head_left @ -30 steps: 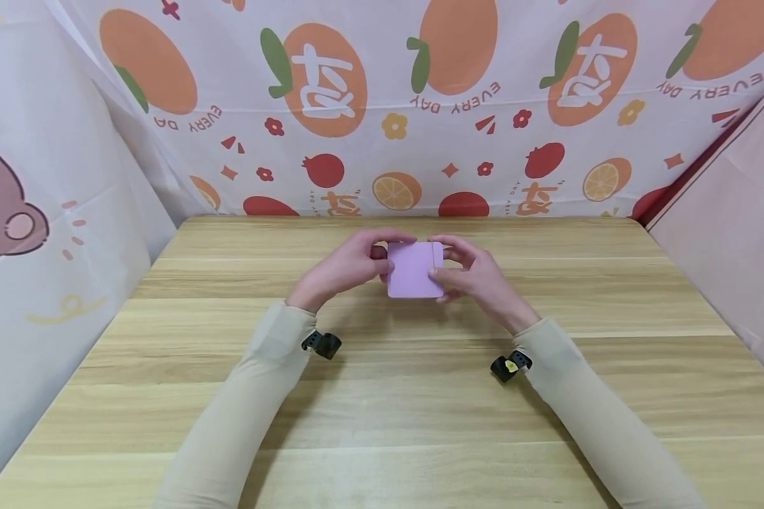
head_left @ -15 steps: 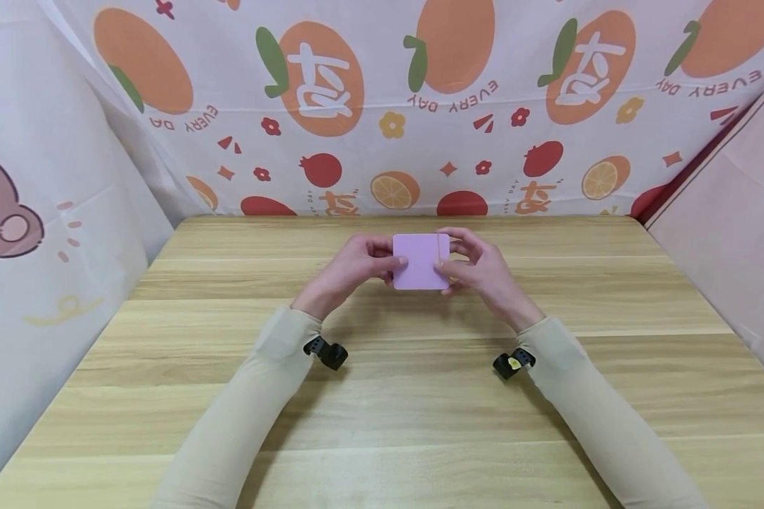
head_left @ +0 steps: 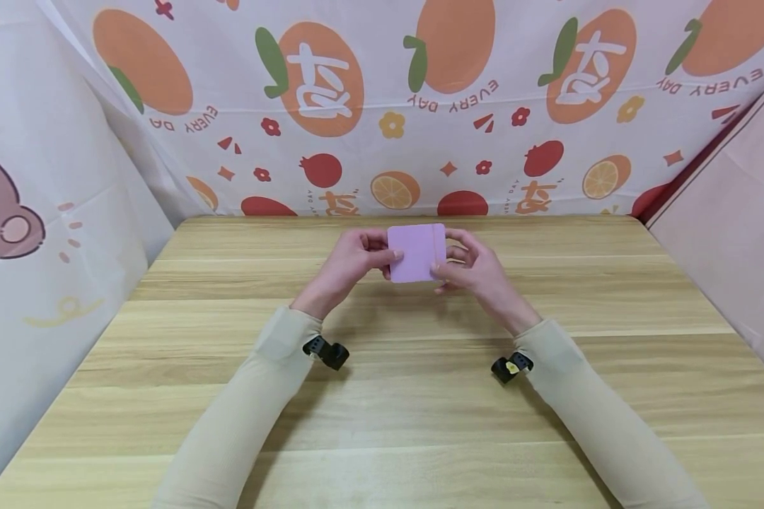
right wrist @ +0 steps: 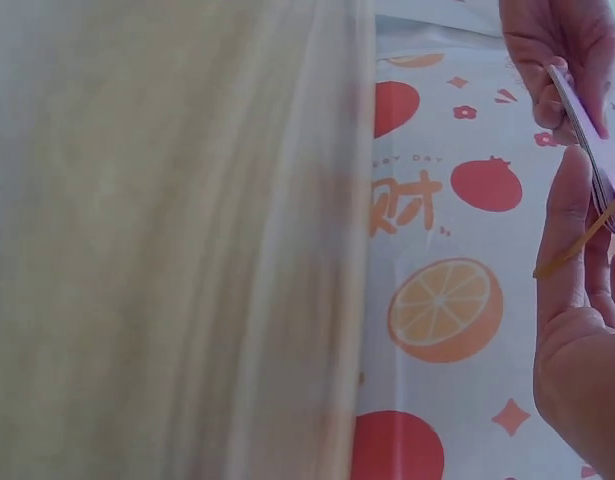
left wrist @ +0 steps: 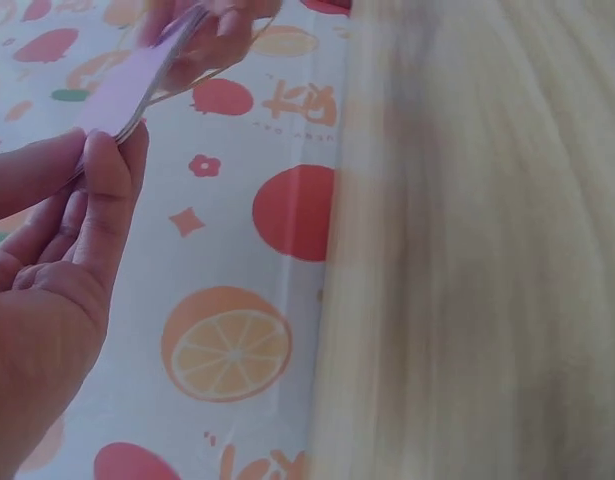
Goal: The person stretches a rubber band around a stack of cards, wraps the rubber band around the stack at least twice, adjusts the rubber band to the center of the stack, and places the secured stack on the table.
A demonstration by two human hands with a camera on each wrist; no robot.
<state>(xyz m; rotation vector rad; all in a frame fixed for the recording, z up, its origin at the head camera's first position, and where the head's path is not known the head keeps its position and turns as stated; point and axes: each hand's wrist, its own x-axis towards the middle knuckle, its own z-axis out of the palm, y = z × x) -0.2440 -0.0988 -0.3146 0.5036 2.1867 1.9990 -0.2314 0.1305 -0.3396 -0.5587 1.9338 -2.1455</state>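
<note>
A thin lilac square stack of cards [head_left: 415, 253] is raised above the far part of the table, its face toward the head camera. My left hand [head_left: 353, 260] pinches its left edge, thumb on the face and fingers behind. On the opposite edge my right hand [head_left: 480, 272] grips it, thumb in front near the lower corner. A tan rubber band [right wrist: 584, 240] runs across the right end of the stack and over a finger of the right hand. Layered edges of the stack [right wrist: 585, 130] show in the right wrist view. Fingers behind the stack are partly hidden.
The wooden table [head_left: 382, 424] spreads beneath both arms. Behind it hangs a white curtain [head_left: 369, 148] printed with fruit, and further cloths [head_left: 102, 233] close off the sides. Each sleeve carries a black wrist camera [head_left: 334, 355].
The stack has risen a little and tilts slightly, after shifting right and then back left. My left thumb has come further onto its face. The right hand keeps its hold.
</note>
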